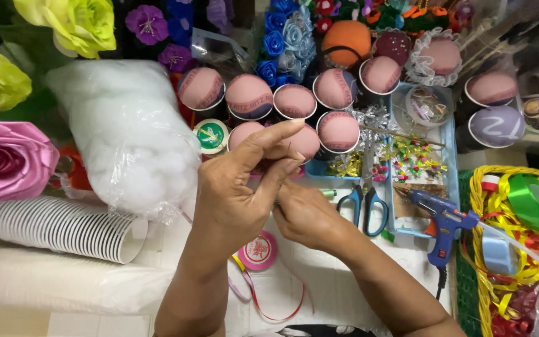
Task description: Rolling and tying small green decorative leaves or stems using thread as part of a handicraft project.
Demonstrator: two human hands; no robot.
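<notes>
My left hand (244, 181) is raised over the table, thumb and forefinger pinched on something thin and small that I cannot make out. My right hand (307, 215) sits just under and right of it, fingers curled against the left fingers; what it holds is hidden. Right behind the fingertips stand several cups topped with pink fabric-covered balls (249, 95). Below the hands lie a pink ribbon spool (258, 251) and loose pink and red ribbon (269, 306).
A bag of white stuffing (129, 134), a lying stack of white paper cups (57, 228), blue-handled scissors (363, 206), a blue glue gun (441, 218), a blue tray (450, 156) of small decorations, a yellow basket (478, 249) of ribbons and artificial flowers (7, 159) surround the hands.
</notes>
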